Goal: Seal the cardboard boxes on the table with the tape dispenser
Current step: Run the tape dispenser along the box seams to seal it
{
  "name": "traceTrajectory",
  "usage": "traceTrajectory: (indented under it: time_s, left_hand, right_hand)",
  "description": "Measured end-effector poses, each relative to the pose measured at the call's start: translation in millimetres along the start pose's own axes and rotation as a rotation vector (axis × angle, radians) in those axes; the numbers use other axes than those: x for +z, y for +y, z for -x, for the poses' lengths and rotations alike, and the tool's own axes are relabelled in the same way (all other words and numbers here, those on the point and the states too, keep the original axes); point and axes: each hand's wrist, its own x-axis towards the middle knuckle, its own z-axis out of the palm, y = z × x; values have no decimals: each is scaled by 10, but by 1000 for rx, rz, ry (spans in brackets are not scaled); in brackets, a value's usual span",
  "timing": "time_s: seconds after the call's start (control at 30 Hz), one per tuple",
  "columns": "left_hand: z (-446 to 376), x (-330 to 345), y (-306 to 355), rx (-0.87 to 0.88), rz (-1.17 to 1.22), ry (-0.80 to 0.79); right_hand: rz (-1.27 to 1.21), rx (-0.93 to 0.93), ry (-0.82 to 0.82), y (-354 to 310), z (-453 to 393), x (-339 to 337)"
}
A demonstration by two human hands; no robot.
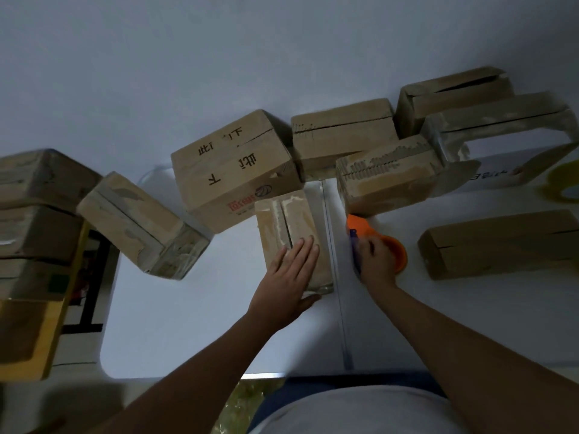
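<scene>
Off the tabletop's left edge stands a stack of cardboard boxes [34, 214], with a yellow-edged carton [28, 333] below it; just right of the stack a tape-patched box [141, 227] sits tilted at the left edge of the white tabletop [188, 324], one end hanging over the corner; behind the middle of the tabletop a larger printed box [232, 164] with dark characters and a red logo lies askew; touching its near side is the small narrow box [289, 230], flaps closed with the centre seam showing and torn paper along it; the left hand [288, 277] lies flat on the near half of this box, fingers straight and spread, thumb down against the near end; beside the box a seam [335, 277] runs from the far to the near edge of the tabletop; right of that seam the right hand [374, 261] curls round the handle of the orange tape dispenser [394, 249], which rests on the tabletop just beside the small box, its orange roll holder pointing right; behind the dispenser a torn-topped box [388, 177] sits near the far edge; further back along that edge lie a flat box [343, 136] and two more boxes [454, 92]; a long brown box [501, 245] lies near the right edge, well apart from the dispenser; a yellow tape roll [564, 183] shows blurred at the right edge.
</scene>
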Motion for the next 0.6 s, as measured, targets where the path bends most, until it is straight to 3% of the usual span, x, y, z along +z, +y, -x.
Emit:
traceTrajectory:
  time_s: [0.17,0.33,0.47,0.53,0.6]
  left_hand:
    - [-3,-2,-10,-1,23,24]
    - [-1,14,-5,-14,50,37]
    - [15,-7,-1,-22,95,5]
    - [11,-61,4,-37,203,13]
    - [-41,-161,-25,-65,475,28]
  right_hand:
    - [0,-49,-157,-111,-52,-9]
    - [-102,8,-117,-42,44,-91]
    - [-219,46,-180,-189,164,-221]
    - [-315,108,-240,-309,236,-308]
    - [-468,231,-342,-433,305,-389]
